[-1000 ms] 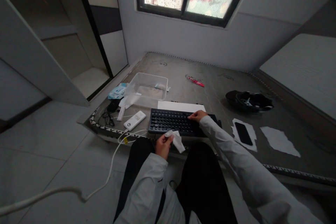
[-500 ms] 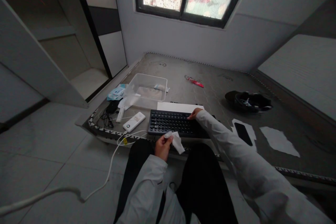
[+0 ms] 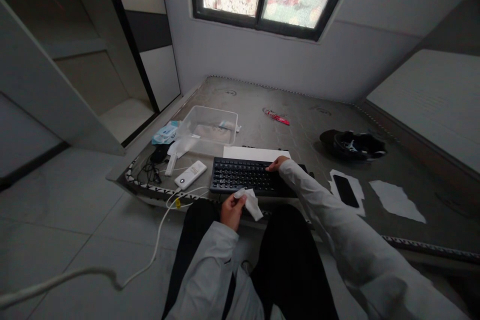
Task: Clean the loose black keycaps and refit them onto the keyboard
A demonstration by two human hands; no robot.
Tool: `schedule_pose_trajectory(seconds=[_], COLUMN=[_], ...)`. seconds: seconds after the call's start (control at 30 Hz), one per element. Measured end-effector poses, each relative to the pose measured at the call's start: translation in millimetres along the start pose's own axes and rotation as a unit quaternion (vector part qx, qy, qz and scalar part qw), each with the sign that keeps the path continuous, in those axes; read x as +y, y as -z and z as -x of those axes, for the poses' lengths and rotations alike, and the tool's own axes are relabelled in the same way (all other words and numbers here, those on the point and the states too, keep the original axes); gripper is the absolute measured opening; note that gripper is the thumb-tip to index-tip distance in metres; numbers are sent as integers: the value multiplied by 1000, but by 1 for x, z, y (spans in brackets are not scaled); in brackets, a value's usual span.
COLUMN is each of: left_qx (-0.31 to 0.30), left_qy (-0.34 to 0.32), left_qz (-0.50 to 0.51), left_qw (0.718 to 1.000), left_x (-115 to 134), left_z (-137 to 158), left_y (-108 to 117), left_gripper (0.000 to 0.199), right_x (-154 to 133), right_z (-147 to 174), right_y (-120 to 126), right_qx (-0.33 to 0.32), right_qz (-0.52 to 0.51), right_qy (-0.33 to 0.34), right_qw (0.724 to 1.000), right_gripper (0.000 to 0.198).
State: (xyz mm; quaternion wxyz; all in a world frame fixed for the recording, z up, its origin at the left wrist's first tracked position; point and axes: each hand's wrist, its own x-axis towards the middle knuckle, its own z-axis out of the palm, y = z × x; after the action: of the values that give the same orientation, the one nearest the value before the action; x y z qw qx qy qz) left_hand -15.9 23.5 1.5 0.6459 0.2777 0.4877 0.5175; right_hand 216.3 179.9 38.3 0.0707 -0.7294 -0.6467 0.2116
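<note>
A person in a white long-sleeved top sits before a black keyboard [image 3: 240, 176], which lies flat near the front edge of a grey mattress [image 3: 307, 132]. Its long axis runs left to right, across the direction in which the forearms reach. The right hand [image 3: 277, 165] is the nearer, its fingertips drawn together over the keys in the keyboard's right half; whether they pinch anything is too small to tell. The sleeve hides part of the keyboard's right end.

The left hand [image 3: 231, 212], just in front of the keyboard's near long side and toward its left half, pinches a crumpled white tissue [image 3: 252, 206] between thumb and fingers. The tissue reaches up to the near edge, though contact cannot be made out.

Left of the keyboard lies a white power bank [image 3: 191, 175]; behind it to the left stands a clear plastic bin [image 3: 204, 146]. To the keyboard's right, a dark smartphone [image 3: 345, 191] rests on white paper [image 3: 359, 189].
</note>
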Motion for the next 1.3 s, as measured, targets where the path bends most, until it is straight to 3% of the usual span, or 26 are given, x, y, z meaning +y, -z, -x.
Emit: schedule_pose_trajectory(seconds=[0.13, 0.37, 0.63, 0.97, 1.2, 1.3], left_qx=[-3, 2, 4, 1, 6, -12], left_qy=[1, 6, 4, 30, 45, 48], left_qz=[11, 12, -16, -42, -42, -43], left_qw=[1000, 1000, 1000, 999, 998, 998], left_x=[-2, -2, 1, -1, 1, -4], left_z=[0, -1, 0, -4, -2, -2], left_y=[-4, -7, -4, -15, -27, -25], left_gripper=[42, 41, 45, 55, 46, 45], right_x=[-2, -10, -6, -17, -26, -15], right_z=[6, 18, 2, -15, -12, -14], right_y=[-2, 4, 9, 16, 17, 19], right_qx=[-21, -20, -51, -130, -106, -86], right_qz=[-22, -34, 17, 10, 16, 1], right_qy=[-33, 73, 104, 29, 45, 65], right_qw=[999, 997, 993, 991, 993, 994], right_gripper=[27, 20, 22, 19, 16, 18])
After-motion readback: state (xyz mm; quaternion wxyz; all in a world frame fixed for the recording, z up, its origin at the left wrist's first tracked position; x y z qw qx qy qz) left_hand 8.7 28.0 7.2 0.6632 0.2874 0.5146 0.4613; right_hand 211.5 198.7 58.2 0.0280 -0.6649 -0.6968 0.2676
